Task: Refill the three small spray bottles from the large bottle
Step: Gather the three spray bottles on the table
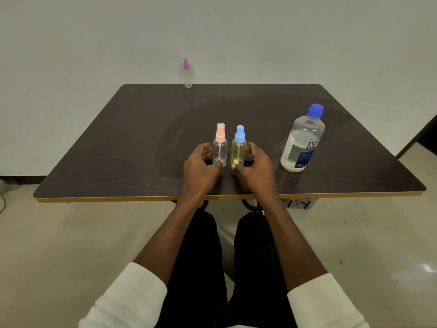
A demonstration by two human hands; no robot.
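Dark table (132, 147) holds a part-full large bottle (302, 140) at right. Left hand (201, 166) grips the empty pink-capped sprayer (220, 147); right hand (256, 165) grips the yellowish, blue-capped sprayer (238, 150). An empty purple-capped sprayer (187, 74) stands at the far edge.

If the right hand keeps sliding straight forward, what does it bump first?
Probably the blue-capped spray bottle: the right hand already curls around its base, thumb at the front. The large bottle stands off to the side.

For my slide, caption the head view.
Left hand grips pink-capped bottle, right hand grips blue-capped bottle; large bottle stands capped.
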